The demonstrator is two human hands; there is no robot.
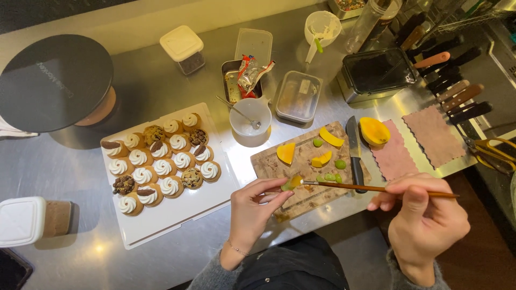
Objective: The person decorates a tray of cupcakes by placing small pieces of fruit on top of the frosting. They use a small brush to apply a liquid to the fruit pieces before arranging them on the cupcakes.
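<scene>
At cutting board (301, 172) front edge: fruit piece (292, 183) pinched by left hand (252, 209), brushed; brush (376, 188) gripped by closed right hand (424, 220); steady tip needed.

Counted eighteen small tarts (163, 167), two pink cloths (415, 142), one knife (354, 152), one brush (376, 188), two hands (252, 207).

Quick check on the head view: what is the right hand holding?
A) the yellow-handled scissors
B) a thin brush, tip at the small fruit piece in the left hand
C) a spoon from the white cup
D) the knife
B: the right hand grips a thin brush whose tip meets the small fruit piece pinched by the left hand over the cutting board; the knife lies untouched on the board.
</scene>
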